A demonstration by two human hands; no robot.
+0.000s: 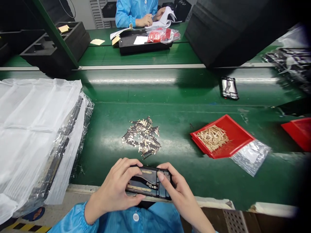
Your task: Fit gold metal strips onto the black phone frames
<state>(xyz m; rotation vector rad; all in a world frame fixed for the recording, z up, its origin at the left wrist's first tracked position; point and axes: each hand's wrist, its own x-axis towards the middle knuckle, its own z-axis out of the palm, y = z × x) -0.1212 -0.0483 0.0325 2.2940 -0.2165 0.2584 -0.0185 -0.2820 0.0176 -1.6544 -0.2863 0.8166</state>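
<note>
A black phone housing point(152, 176) lies sideways between my hands at the bench's near edge. A dark flex cable and pale strips show inside it. My left hand point(115, 184) grips its left end, fingers over the far edge and thumb along the near one. My right hand point(178, 189) holds the right end, with the thumb pressed on the inner face. Just beyond lies a loose pile of small black-and-gold parts point(142, 134). To the right, a red scoop-shaped tray point(238, 134) holds many thin tan strips point(213, 137).
White-wrapped trays point(36, 126) are stacked at left. A clear plastic bag point(251, 157) lies by the red tray; a small black-framed part point(229, 88) lies farther back. Across the bench, a co-worker's hands point(148, 20) handle papers behind a black tray point(145, 48).
</note>
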